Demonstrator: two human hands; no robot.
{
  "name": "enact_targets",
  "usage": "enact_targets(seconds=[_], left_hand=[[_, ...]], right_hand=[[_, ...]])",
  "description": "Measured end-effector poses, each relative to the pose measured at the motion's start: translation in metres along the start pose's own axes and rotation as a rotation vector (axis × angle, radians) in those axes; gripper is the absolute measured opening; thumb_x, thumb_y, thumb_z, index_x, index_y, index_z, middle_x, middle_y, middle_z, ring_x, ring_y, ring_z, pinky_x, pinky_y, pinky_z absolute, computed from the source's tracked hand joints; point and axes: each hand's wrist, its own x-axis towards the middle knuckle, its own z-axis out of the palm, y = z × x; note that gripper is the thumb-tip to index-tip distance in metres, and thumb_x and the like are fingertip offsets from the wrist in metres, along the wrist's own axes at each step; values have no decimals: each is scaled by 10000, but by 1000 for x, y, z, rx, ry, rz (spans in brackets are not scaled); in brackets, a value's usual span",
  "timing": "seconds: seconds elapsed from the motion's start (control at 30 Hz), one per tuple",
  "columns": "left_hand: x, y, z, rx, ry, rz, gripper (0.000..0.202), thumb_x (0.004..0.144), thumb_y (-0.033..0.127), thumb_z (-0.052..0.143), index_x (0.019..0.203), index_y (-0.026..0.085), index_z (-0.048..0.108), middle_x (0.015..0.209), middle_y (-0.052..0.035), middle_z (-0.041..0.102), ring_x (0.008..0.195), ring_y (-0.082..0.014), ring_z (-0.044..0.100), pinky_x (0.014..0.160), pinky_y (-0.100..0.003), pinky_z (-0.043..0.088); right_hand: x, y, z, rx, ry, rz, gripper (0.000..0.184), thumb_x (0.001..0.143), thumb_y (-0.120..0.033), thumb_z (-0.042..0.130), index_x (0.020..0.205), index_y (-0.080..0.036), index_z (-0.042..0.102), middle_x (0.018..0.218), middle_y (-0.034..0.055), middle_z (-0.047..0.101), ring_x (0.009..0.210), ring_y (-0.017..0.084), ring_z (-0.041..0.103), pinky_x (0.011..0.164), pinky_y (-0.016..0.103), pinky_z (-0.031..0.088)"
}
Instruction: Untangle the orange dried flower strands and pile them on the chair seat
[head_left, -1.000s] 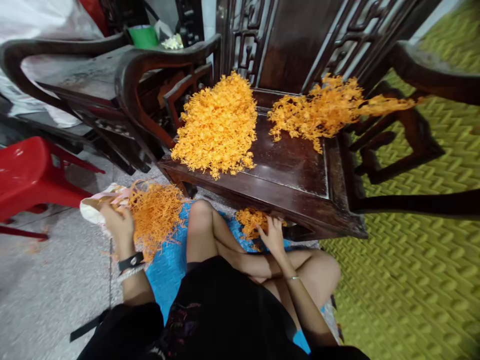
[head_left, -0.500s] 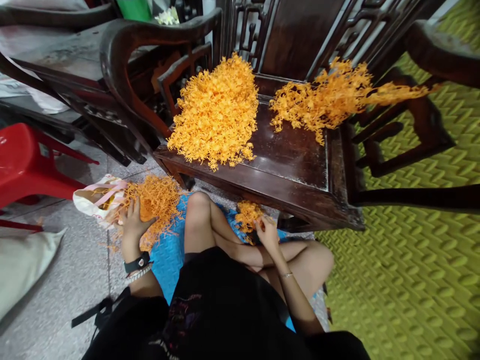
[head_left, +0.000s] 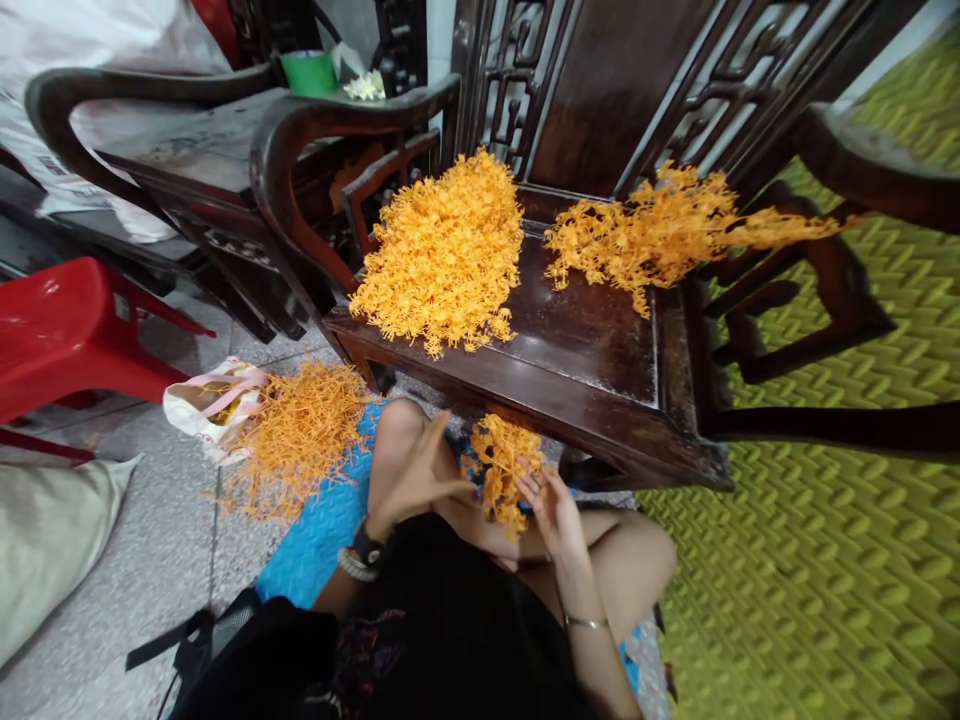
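Just in front of the wooden chair [head_left: 589, 330], below its seat edge, was the orange clump [head_left: 499, 450]. Our right hand [head_left: 559, 515], fingers loosely curled, touched its side; we could not tell whether it pinched any strands. Our left hand [head_left: 416, 480] was open, thumb and fingers spread, near the clump's left. Such tangly strands, we judged, were best handled with light fingertips and supported from beneath, lest they snag. Well left of the chair, the white sack [head_left: 45, 170] bore print we could not read.

Red stool [head_left: 56, 325], green container [head_left: 310, 75], yellow-green mat [head_left: 810, 580]
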Motion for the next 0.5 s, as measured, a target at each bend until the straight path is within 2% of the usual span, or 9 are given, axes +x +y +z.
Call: enact_targets(seconds=[0.03, 0.07, 0.1, 0.17, 0.23, 0.33, 0.43, 0.5], left_hand=[[3, 6, 20, -65, -64, 8, 1009, 624, 450, 813, 1476, 222, 325, 1565, -97, 281, 1434, -283, 281, 1190, -431, 241], [5, 12, 36, -149, -124, -6, 991, 617, 437, 823, 1462, 207, 361, 1545, -108, 324, 1422, -286, 309, 1190, -423, 243], [6, 16, 47, -217, -163, -32, 902, 635, 429, 814, 1420, 196, 437, 1493, -112, 417, 1381, -285, 382, 1175, -410, 275], [7, 23, 54, -351, -230, -90, 645, 700, 404, 774, 1281, 190, 594, 1335, -102, 592, 1259, -276, 526, 1122, -394, 353], [5, 27, 45, -419, -250, -136, 449, 723, 397, 756, 1116, 189, 696, 1163, -84, 696, 1108, -265, 622, 1023, -373, 446], [-1, 31, 16, -535, -196, -224, 333, 741, 401, 741, 968, 158, 741, 968, -85, 741, 898, -233, 677, 835, -316, 520], [-6, 35, -13, -648, -13, -286, 291, 736, 411, 740, 863, 149, 735, 809, -55, 726, 720, -168, 657, 689, -251, 506], [-8, 39, -28, -705, 139, -294, 259, 707, 402, 759, 775, 157, 712, 714, -15, 688, 636, -121, 613, 627, -211, 475]], right_hand=[[-6, -1, 5, 38, -27, 22, 322, 585, -387, 733, 706, -225, 481, 682, -5, 586, 574, 145, 569, 533, 282, 511], [-11, -2, 8, 74, -50, 39, 316, 608, -371, 738, 699, -224, 474, 645, -16, 569, 514, 125, 531, 487, 264, 485], [-16, -4, 10, 107, -66, 48, 314, 635, -358, 740, 689, -225, 461, 592, -38, 531, 455, 103, 475, 443, 241, 449], [-23, -12, 8, 165, -76, 44, 330, 677, -331, 742, 661, -223, 430, 503, -85, 418, 387, 67, 359, 388, 197, 371], [-28, -23, -3, 207, -65, 26, 364, 695, -314, 745, 619, -215, 403, 464, -102, 336, 370, 52, 298, 368, 173, 325], [-33, -42, -25, 248, -31, -16, 422, 707, -294, 727, 540, -206, 350, 430, -97, 292, 367, 49, 281, 375, 172, 337], [-41, -57, -40, 281, 8, -84, 433, 712, -266, 694, 500, -207, 321, 390, -98, 242, 354, 53, 270, 399, 181, 369], [-49, -64, -43, 299, 26, -128, 422, 718, -257, 678, 498, -205, 322, 373, -104, 211, 343, 50, 248, 418, 183, 385]])
